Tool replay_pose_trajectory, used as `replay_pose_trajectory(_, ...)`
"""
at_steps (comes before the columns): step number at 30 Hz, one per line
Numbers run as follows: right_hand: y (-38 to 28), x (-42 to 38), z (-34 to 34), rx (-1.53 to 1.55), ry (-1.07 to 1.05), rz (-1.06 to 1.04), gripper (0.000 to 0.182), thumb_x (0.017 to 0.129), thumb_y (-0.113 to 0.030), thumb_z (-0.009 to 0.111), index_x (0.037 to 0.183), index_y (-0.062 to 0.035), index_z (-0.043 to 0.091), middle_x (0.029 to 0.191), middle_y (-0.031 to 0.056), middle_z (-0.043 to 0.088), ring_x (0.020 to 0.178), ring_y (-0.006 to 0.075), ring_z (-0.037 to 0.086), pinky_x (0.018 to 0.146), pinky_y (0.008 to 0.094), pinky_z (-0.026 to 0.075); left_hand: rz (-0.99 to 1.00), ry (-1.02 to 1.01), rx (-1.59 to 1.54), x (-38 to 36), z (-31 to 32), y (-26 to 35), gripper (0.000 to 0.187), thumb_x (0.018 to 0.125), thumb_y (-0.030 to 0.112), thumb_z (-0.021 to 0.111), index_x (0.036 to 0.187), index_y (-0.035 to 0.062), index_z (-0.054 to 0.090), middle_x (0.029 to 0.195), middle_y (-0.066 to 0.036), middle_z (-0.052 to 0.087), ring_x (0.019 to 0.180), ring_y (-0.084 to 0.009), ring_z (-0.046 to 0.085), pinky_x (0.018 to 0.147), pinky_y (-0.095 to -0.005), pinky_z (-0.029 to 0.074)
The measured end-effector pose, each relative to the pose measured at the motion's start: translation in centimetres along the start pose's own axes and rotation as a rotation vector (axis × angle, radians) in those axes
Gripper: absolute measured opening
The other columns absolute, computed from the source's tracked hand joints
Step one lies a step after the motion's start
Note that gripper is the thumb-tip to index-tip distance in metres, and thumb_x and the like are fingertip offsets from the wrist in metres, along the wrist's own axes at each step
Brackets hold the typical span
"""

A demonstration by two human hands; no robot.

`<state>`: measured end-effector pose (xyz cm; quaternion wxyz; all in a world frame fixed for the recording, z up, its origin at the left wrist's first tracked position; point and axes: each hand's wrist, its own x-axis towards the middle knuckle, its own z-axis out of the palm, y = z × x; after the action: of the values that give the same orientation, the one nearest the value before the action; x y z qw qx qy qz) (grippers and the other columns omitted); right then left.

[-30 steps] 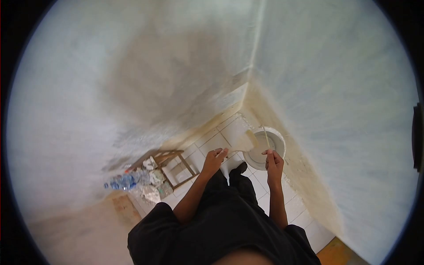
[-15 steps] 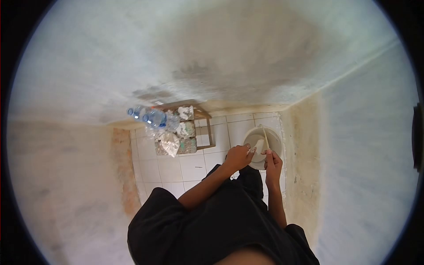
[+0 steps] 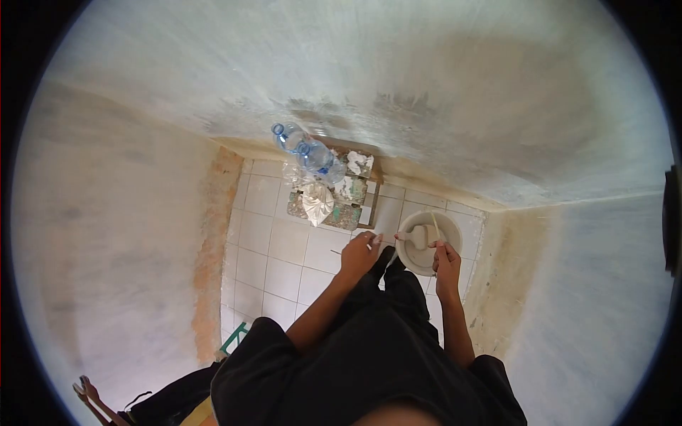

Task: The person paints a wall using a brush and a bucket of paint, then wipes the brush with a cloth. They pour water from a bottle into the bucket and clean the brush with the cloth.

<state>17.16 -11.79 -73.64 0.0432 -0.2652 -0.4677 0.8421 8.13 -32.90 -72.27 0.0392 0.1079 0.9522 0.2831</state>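
Observation:
A pale round bucket [image 3: 457,238] stands on the tiled floor right of centre, with whitish, lumpy material [image 3: 420,236] inside. My right hand [image 3: 446,264] pinches a thin light stick [image 3: 435,226] over the bucket's right side; its lower tip is hard to make out. To the left of the bucket, clear of its rim, my left hand [image 3: 359,253] has its fingers apart, white smears on the fingertips and no object in its grasp.
A low, stained stool [image 3: 347,216] by the wall bears blue-tinted plastic bottles [image 3: 312,156] and a clear bag [image 3: 317,204]. Walls enclose the corner. At lower left are another person's hands [image 3: 85,389] and a green frame [image 3: 234,339].
My left hand has moved left, away from the bucket, and its fingers have opened. My right hand still holds the stick. The view has shifted, bringing another person and a green frame into sight.

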Motion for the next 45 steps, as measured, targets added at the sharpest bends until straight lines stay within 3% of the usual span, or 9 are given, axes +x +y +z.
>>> replay_pose_trajectory(5, 1.9, 2.1, 3.7, -0.072, -0.048, -0.007, 0.028, 0.101, -0.029, 0.051, 0.091, -0.0050, 0.063, 0.062, -0.0093, 0.032, 0.050, -0.0001, 0.024, 0.045, 0.0203, 0.018, -0.226, 0.065, -0.012, 0.7, -1.6, -8.2, 0.034, 0.092, 0.034, 0.059, 0.088, 0.0010, 0.066, 0.080, -0.020, 0.068, 0.078, -0.0409, 0.066, 0.067, -0.0477, 0.051)
replay_pose_trajectory(12, 1.7, 3.0, 6.9, -0.037, -0.016, -0.010, 0.027, 0.101, -0.028, 0.052, 0.092, -0.0056, 0.064, 0.063, -0.0099, 0.034, 0.051, 0.0001, 0.026, 0.046, 0.0204, 0.020, -0.232, 0.210, 0.063, 7.0, -2.1, -17.4, 0.029, 0.087, 0.029, 0.060, 0.087, 0.0015, 0.068, 0.082, -0.022, 0.067, 0.080, -0.0419, 0.065, 0.069, -0.0506, 0.051)
replay_pose_trajectory(17, 2.6, 2.5, 12.0, -0.058, 0.086, -0.012, 0.028, 0.101, -0.029, 0.051, 0.092, -0.0058, 0.065, 0.062, -0.0103, 0.034, 0.051, -0.0002, 0.026, 0.046, 0.0203, 0.020, -0.338, 0.165, 0.230, 14.7, -1.9, -18.5, 0.026, 0.085, 0.027, 0.059, 0.093, 0.0034, 0.067, 0.101, -0.021, 0.066, 0.094, -0.0364, 0.066, 0.078, -0.0465, 0.053)
replay_pose_trajectory(18, 2.8, 2.8, 13.0, -0.069, 0.114, -0.014, 0.028, 0.101, -0.029, 0.051, 0.091, -0.0060, 0.065, 0.062, -0.0103, 0.034, 0.051, -0.0002, 0.027, 0.046, 0.0202, 0.020, -0.450, 0.041, 0.299, 16.4, -1.7, -18.1, 0.026, 0.085, 0.026, 0.059, 0.098, 0.0046, 0.066, 0.106, -0.018, 0.064, 0.101, -0.0339, 0.064, 0.083, -0.0443, 0.053)
replay_pose_trajectory(20, 3.4, 2.9, 15.6, -0.055, 0.139, -0.040, 0.029, 0.101, -0.029, 0.051, 0.091, -0.0049, 0.063, 0.062, -0.0095, 0.033, 0.049, -0.0004, 0.024, 0.045, 0.0197, 0.019, -0.433, 0.042, 0.360, 18.3, -1.2, -18.6, 0.033, 0.084, 0.035, 0.061, 0.099, 0.0059, 0.068, 0.104, -0.018, 0.066, 0.097, -0.0349, 0.067, 0.082, -0.0467, 0.053)
replay_pose_trajectory(33, 6.7, 4.9, 22.3, -0.034, 0.241, 0.002, 0.033, 0.101, -0.033, 0.052, 0.088, -0.0055, 0.064, 0.062, -0.0097, 0.031, 0.052, 0.0000, 0.024, 0.047, 0.0198, 0.018, -0.439, -0.091, 0.470, 20.5, -0.8, -19.7, 0.039, 0.080, 0.047, 0.069, 0.091, 0.0091, 0.070, 0.090, -0.012, 0.071, 0.086, -0.0270, 0.071, 0.071, -0.0400, 0.054)
replay_pose_trajectory(36, 7.1, 5.5, 22.9, -0.054, 0.235, -0.012, 0.033, 0.100, -0.033, 0.052, 0.087, -0.0051, 0.064, 0.062, -0.0093, 0.033, 0.052, 0.0002, 0.026, 0.047, 0.0201, 0.019, -0.454, -0.066, 0.458, 21.7, 0.4, -20.5, 0.030, 0.085, 0.037, 0.064, 0.087, 0.0082, 0.070, 0.089, -0.008, 0.070, 0.080, -0.0257, 0.070, 0.078, -0.0439, 0.048)
replay_pose_trajectory(42, 7.6, 4.9, 23.3, -0.054, 0.299, 0.001, 0.033, 0.100, -0.032, 0.053, 0.086, -0.0051, 0.065, 0.062, -0.0095, 0.035, 0.052, 0.0001, 0.027, 0.047, 0.0204, 0.020, -0.324, 0.272, 0.212, 20.3, 1.6, -22.4, 0.026, 0.089, 0.030, 0.062, 0.086, 0.0056, 0.071, 0.084, -0.010, 0.066, 0.081, -0.0307, 0.066, 0.071, -0.0436, 0.048)
replay_pose_trajectory(45, 7.2, 4.6, 23.3, -0.062, 0.307, 0.000, 0.033, 0.100, -0.034, 0.053, 0.085, -0.0061, 0.063, 0.062, -0.0102, 0.032, 0.051, -0.0001, 0.024, 0.047, 0.0199, 0.018, -0.312, 0.266, 0.010, 19.3, -0.5, -22.0, 0.025, 0.086, 0.028, 0.068, 0.091, 0.0046, 0.073, 0.095, -0.013, 0.068, 0.080, -0.0328, 0.066, 0.069, -0.0443, 0.050)
